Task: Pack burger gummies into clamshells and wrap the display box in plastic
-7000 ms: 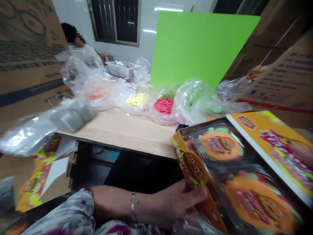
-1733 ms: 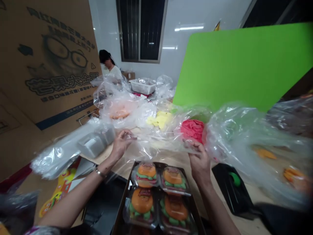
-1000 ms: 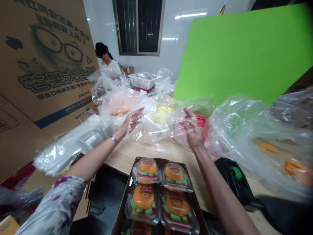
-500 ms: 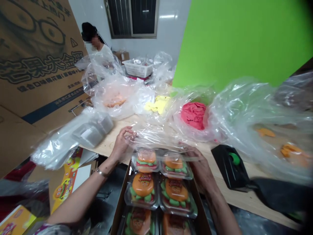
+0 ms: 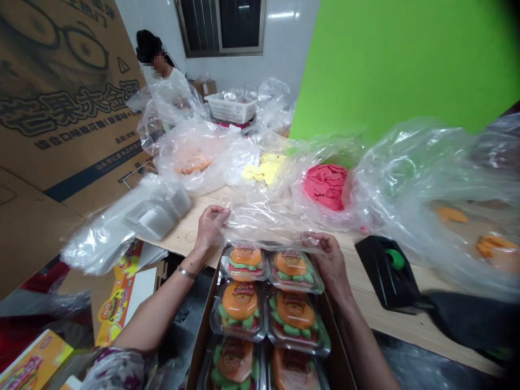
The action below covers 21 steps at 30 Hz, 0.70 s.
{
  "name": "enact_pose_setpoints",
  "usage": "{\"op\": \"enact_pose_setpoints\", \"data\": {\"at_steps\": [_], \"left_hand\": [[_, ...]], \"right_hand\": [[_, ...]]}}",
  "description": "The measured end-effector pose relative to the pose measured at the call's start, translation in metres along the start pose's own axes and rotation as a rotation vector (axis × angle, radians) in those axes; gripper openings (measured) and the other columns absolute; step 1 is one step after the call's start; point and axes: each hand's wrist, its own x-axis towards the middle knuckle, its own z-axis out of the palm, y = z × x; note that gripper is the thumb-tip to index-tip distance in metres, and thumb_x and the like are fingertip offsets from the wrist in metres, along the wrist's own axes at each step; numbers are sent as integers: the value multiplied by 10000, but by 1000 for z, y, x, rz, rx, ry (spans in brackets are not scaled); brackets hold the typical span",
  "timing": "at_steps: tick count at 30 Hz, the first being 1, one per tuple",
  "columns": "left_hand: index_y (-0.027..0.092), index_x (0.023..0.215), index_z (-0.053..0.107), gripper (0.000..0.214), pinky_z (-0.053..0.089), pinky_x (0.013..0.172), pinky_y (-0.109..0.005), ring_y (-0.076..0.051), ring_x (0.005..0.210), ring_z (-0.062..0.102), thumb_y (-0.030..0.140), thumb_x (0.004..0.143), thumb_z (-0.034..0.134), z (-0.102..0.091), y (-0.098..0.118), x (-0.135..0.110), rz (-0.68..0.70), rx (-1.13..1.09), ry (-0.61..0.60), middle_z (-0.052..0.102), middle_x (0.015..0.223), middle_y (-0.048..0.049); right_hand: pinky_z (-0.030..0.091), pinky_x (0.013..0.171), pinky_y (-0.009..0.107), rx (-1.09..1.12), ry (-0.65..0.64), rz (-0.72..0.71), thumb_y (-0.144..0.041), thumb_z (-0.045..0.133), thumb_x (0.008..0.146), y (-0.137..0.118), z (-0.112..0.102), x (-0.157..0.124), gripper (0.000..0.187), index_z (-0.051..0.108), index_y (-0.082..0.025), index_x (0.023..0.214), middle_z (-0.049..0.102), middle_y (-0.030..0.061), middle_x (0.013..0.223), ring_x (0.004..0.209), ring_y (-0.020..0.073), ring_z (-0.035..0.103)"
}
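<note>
Both my hands hold a clear plastic bag (image 5: 264, 219) stretched across the far end of a cardboard box (image 5: 203, 346). My left hand (image 5: 212, 230) pinches the bag's left side between thumb and fingers. At the right, my right hand (image 5: 330, 260) grips its near edge with thumb and fingertips. Inside the box, clear plastic packs of burger-shaped candy (image 5: 239, 306) stand in two columns, with orange bun tops, green frills and printed faces. The bag's near edge lies just beyond the farthest packs; whether it touches them I cannot tell.
Open plastic bags with yellow pieces (image 5: 266, 169), pink pieces (image 5: 326, 187) and orange pieces line the table. A black tape dispenser (image 5: 385, 276) stands right. Clear trays (image 5: 158, 214) lie left. Beyond are a large carton (image 5: 73, 108), a green panel (image 5: 406, 70) and a person (image 5: 170, 76).
My right hand has turned and risen slightly, its fingers now clearer on the bag's edge. My left hand keeps its pinch. The view has shifted a little.
</note>
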Motion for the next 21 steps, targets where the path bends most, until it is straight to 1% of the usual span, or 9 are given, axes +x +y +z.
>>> {"op": "enact_pose_setpoints", "data": {"at_steps": [4, 6, 9, 11, 13, 15, 16, 19, 21], "left_hand": [[153, 1313, 331, 714, 458, 684, -50, 63, 843, 484, 512, 728, 529, 8, 3, -6, -22, -28, -42, 553, 1067, -55], [138, 1302, 347, 701, 495, 744, -77, 52, 882, 499, 531, 740, 491, 11, 2, -7, 1, -34, -56, 556, 1036, -53], [121, 1261, 390, 661, 488, 758, -78, 61, 858, 475, 517, 742, 493, 10, -1, -4, 32, -22, -51, 553, 976, -38], [108, 1215, 437, 622, 484, 766, -76, 64, 857, 467, 497, 737, 516, 7, 0, -1, 51, 0, -46, 556, 964, -34], [83, 1125, 501, 566, 488, 795, -78, 62, 892, 469, 480, 725, 544, 4, 2, 1, 83, 30, -24, 560, 988, -38], [69, 1056, 534, 529, 493, 821, -80, 58, 930, 471, 474, 716, 559, 1, 5, -1, 109, 49, 0, 560, 1026, -45], [72, 1060, 533, 535, 495, 827, -82, 56, 938, 473, 482, 717, 554, 0, 7, -2, 109, 47, 7, 560, 1034, -47], [101, 1175, 478, 622, 508, 824, -98, 48, 935, 492, 532, 728, 507, 1, 10, -9, 49, -15, -30, 564, 1043, -53], [116, 1242, 431, 662, 522, 834, -115, 40, 939, 507, 535, 733, 495, 2, 9, -12, -7, -85, -84, 567, 1053, -57]], "right_hand": [[483, 767, 286, -197, 246, -142, -412, 824, 453, -4, 10, 21, 1241, 198, -127, 1486, 414, 116, 1185, 846, 125, 473], [492, 818, 319, -320, 291, -227, -467, 820, 438, -8, 13, 32, 1337, 135, -111, 1530, 338, 160, 1294, 920, 152, 455], [504, 803, 360, -340, 286, -310, -598, 711, 590, -14, 13, 45, 1021, 431, -67, 1415, 339, 187, 1332, 1005, 207, 487], [503, 699, 324, -303, 272, -341, -618, 588, 730, -20, 11, 50, 710, 642, -59, 1164, 427, 175, 1277, 1004, 217, 520], [495, 700, 305, -341, 296, -459, -562, 553, 802, -25, 10, 51, 535, 699, -67, 944, 512, 149, 1200, 978, 200, 549], [475, 861, 322, -405, 345, -596, -502, 562, 837, -30, 8, 48, 451, 688, -70, 862, 562, 129, 1144, 1004, 185, 554], [467, 872, 326, -379, 349, -581, -512, 573, 832, -31, 7, 46, 454, 674, -71, 862, 580, 128, 1109, 975, 179, 562], [459, 700, 304, -193, 224, -284, -606, 646, 717, -29, 2, 41, 567, 612, -95, 959, 614, 109, 961, 790, 167, 565], [443, 668, 314, -254, 119, -215, -573, 699, 636, -24, -3, 37, 598, 579, -98, 978, 615, 98, 909, 741, 179, 559]]}}
